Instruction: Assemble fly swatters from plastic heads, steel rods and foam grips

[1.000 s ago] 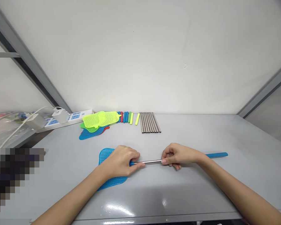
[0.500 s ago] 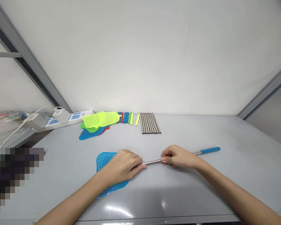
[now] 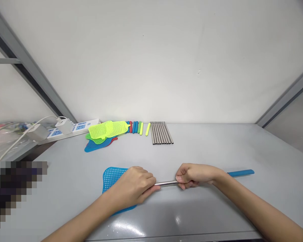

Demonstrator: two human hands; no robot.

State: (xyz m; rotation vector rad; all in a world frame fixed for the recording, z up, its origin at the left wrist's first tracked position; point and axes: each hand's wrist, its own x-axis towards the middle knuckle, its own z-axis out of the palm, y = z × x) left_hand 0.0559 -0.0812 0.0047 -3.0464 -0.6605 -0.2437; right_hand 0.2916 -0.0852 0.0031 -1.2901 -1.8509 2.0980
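Note:
A blue fly swatter lies across the front of the table, its perforated blue head to the left and its blue handle to the right. A metal rod joins the two ends. Closed over the rod near the head is my left hand, which covers part of the head and the joint. My right hand pinches the rod farther right, between thumb and fingers. The stretch of rod beyond it is hidden behind that hand and wrist.
Several metal rods lie in a row at the back. Left of them are coloured handles and a stack of yellow, green, blue and red swatter heads. A power strip with plugged-in chargers sits at the back left.
The blue handle has moved to the right and a little nearer, lying farther from the head. Both hands have come slightly nearer, still on the rod.

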